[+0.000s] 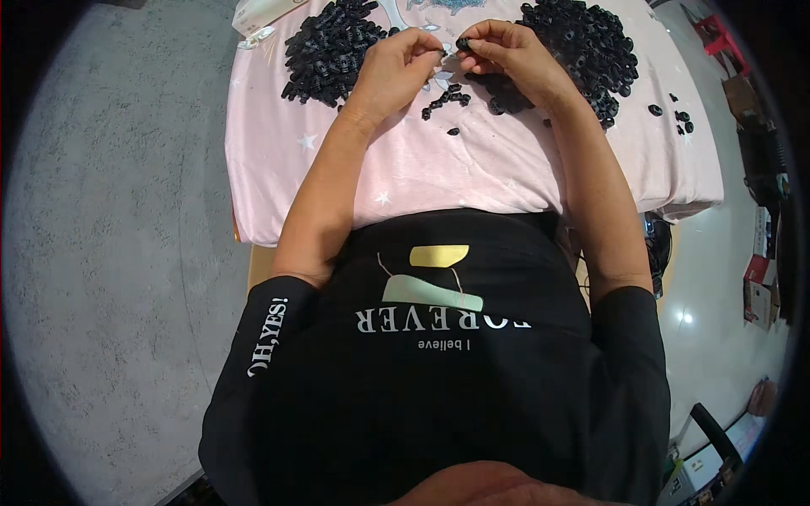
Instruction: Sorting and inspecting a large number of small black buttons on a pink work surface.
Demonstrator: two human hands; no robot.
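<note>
Over the far middle of the cloth, my two hands are close together, with fingertips a short gap apart. My left hand (390,74) is closed, pinching a tiny dark piece that its fingers mostly hide. Between thumb and fingers of my right hand (519,61) is a small black round plastic part (462,44). To the left lies a heap of black ribbed plastic parts (325,55). A larger heap of black round parts (603,51) spreads beside and beyond my right hand. Below the hands sits a small cluster of little black pieces (447,99), with one single piece (453,131) nearer me.
A pink patterned cloth (422,173) covers the table. Several loose black parts (656,110) lie toward its right side. A pale box (261,12) stands at the far left corner. On the floor to the right are a red stool (721,42) and cardboard boxes (759,299).
</note>
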